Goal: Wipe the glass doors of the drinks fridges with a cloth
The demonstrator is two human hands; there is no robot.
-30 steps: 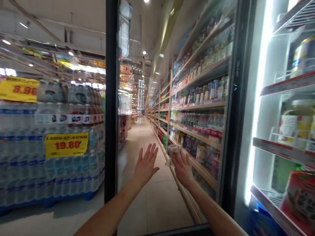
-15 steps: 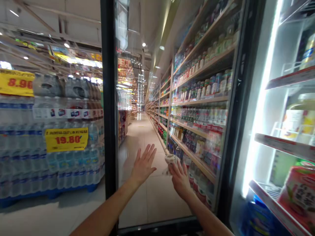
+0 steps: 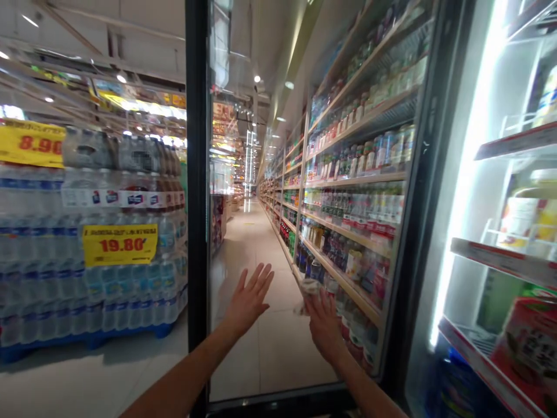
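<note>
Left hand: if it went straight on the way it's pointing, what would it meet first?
Most likely the door's glass pane; the left hand looks very close to it, perhaps touching, though depth is unclear.

Both arms (image 3: 195,366) forward, left fingers (image 3: 256,278) extended

And here's the cloth (image 3: 310,285), pale, crumpled, its edges soft with blur, bunched beneath the outstretched fingers of the right hand (image 3: 324,325), low on the glass door (image 3: 198,191)! And what a door: tall, upright, standing open, a clear pane inside a thick black frame, glossy enough to carry streaks of light, its bottom rail running just below the arms.
</note>
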